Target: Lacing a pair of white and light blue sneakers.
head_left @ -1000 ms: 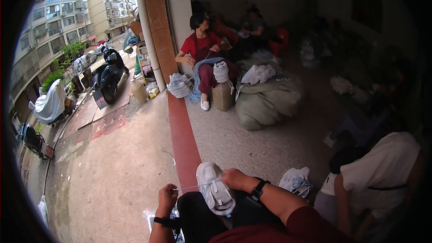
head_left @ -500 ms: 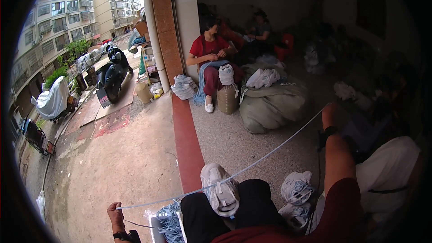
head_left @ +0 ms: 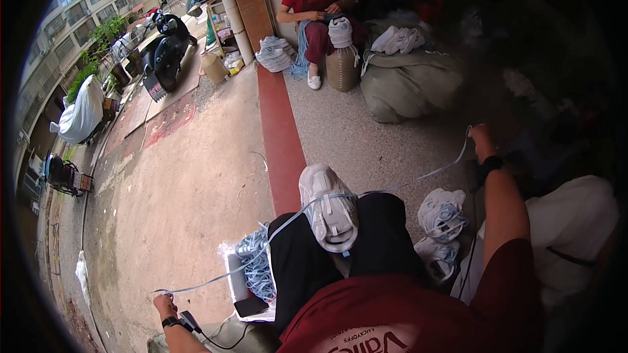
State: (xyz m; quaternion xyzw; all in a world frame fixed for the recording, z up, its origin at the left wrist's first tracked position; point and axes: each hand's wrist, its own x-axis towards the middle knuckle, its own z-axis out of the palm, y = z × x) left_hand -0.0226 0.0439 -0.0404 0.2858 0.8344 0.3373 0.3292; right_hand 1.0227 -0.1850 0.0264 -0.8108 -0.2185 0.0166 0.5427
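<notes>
A long light-blue shoelace (head_left: 288, 220) stretches across my lap from hand to hand, sagging a little and curving near its right end. My left hand (head_left: 165, 302), low on the left, is closed on one end. My right hand (head_left: 481, 138), held out to the right, pinches the other end. Under the middle of the lace a white sneaker (head_left: 327, 206) rests between my thighs, its heel opening toward me. The lace passes over the sneaker's front; whether it runs through any eyelet I cannot tell.
Beside my left leg stands a white box (head_left: 233, 268) of loose blue laces (head_left: 256, 263). Laced sneakers (head_left: 442, 216) are stacked at my right. Ahead, a person in red (head_left: 317, 10) sits by a woven basket (head_left: 343, 68) and a large green sack (head_left: 409, 88). A dark scooter (head_left: 165, 55) is parked far left.
The lace was taut and straighter; now it hangs slacker and bends over the sneaker. My view has tilted down, showing more of my shirt and the box.
</notes>
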